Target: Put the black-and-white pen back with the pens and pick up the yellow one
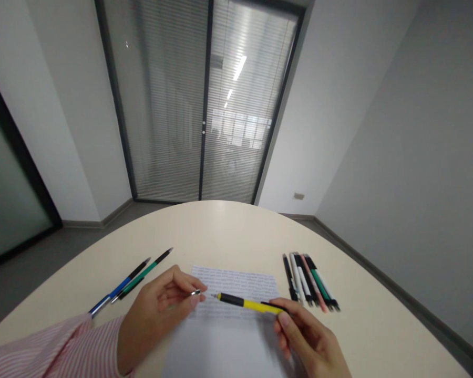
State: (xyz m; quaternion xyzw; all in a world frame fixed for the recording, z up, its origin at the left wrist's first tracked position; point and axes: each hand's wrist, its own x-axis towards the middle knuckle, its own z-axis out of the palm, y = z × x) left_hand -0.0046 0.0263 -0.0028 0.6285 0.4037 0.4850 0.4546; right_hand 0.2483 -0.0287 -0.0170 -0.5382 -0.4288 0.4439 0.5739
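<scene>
A yellow-and-black pen (247,303), a pink-and-white striped sleeve (43,349), blue and green pens (130,283), a cream table (228,231).

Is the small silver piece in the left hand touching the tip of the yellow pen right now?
Apart. The head view shows white paper between the silver piece and the yellow pen tip.

the surface (228,231) looks smooth, cream and faintly satin. the paper (228,325) is matt white, printed in fine lines. the yellow pen (246,303) is glossy plastic with a black grip and a metal tip. the sleeve (43,352) is striped woven cloth.
</scene>
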